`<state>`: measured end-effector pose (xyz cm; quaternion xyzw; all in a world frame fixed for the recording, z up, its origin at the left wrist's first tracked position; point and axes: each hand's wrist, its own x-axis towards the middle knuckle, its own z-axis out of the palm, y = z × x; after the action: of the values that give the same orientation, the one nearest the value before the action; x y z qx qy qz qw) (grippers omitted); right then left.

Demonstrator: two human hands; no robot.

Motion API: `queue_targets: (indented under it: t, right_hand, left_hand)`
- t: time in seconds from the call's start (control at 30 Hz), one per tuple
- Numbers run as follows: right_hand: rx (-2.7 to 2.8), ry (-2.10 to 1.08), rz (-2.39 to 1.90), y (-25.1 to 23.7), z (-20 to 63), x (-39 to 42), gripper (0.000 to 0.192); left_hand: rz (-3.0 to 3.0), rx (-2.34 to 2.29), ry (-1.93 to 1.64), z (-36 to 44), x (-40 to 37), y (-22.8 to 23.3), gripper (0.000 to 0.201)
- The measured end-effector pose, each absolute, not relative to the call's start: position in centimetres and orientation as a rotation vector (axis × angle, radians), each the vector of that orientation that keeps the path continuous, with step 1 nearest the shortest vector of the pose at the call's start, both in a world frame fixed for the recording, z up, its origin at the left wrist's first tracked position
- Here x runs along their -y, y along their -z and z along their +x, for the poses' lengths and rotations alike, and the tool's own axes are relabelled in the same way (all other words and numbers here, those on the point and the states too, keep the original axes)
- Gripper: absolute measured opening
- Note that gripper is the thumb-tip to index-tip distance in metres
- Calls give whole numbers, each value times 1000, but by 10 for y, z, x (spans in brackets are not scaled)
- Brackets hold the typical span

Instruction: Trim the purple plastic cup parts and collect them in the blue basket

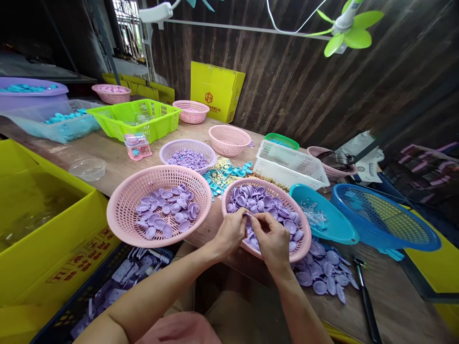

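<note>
Over the right pink basket (301, 248), left hand (231, 232) and right hand (274, 239) pinch one purple cap (248, 219), seemingly light, stiff, slick plastic best gripped by its rim.

Small purple piece (248, 219) mostly hidden between both hands' fingertips; black tool (366, 298) cut off at near edge.
</note>
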<state>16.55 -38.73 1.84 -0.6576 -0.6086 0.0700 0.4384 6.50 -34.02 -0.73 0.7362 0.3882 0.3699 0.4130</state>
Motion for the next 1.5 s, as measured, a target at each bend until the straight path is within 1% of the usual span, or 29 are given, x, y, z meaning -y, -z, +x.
queue_targets:
  t: [0.23, 0.43, 0.5, 0.57, 0.63, 0.67, 0.73, 0.8, 0.87, 0.93, 1.03, 1.13, 1.23, 1.4, 1.47, 1.5]
  right_hand:
    - [1550, 85, -1630, -18, 157, 386, 16]
    - [1490, 86, -1632, -18, 145, 388, 16]
    - [1484, -31, -1637, -20, 147, 386, 17]
    - [1530, -299, -1622, -23, 161, 381, 20]
    - [1552, -549, -1649, -25, 186, 373, 25]
    - [1540, -589, -1719, -24, 200, 369, 26]
    - [1586, -490, -1984, -18, 229, 362, 23]
    - [1757, -375, -2262, -7, 248, 355, 18]
    - [1925, -296, -2450, 6, 253, 351, 19]
    - [2026, -246, -2562, 16, 249, 349, 21]
    - [2103, -179, -2654, 22, 238, 347, 22]
    - [2138, -122, -2662, 24, 233, 348, 24]
    - [2132, -122, -2623, 27, 237, 349, 23]
    - [1935, -199, -2479, 28, 251, 348, 16]
    - [1795, -352, -2280, 19, 249, 351, 15]
    - [1758, -483, -2141, 13, 245, 353, 16]
  left_hand:
    - [2097, -1100, -990, 66, 344, 10, 15]
    - [2144, -1123, -968, 68, 350, 8, 15]
    - [2172, -1119, -940, 65, 348, 7, 16]
    - [2218, -1129, -888, 53, 339, 4, 18]
    - [2247, -1256, -831, 32, 325, 2, 21]
    - [2250, -1374, -792, 19, 316, 1, 22]
    - [2264, -1659, -644, -7, 300, 1, 27]
    - [2308, -1905, -478, -24, 290, 1, 31]
    - [2375, -2007, -407, -25, 288, 1, 36]
    - [2464, -1899, -394, -10, 292, 1, 36]
    - [2569, -1539, -357, 29, 298, 2, 29]
    - [2572, -1288, -309, 65, 300, 8, 25]
    - [2488, -1164, -334, 84, 299, 16, 26]
    - [2262, -1041, -572, 83, 295, 20, 33]
    - [2096, -994, -639, 78, 295, 17, 36]
    - [1987, -953, -646, 76, 296, 16, 38]
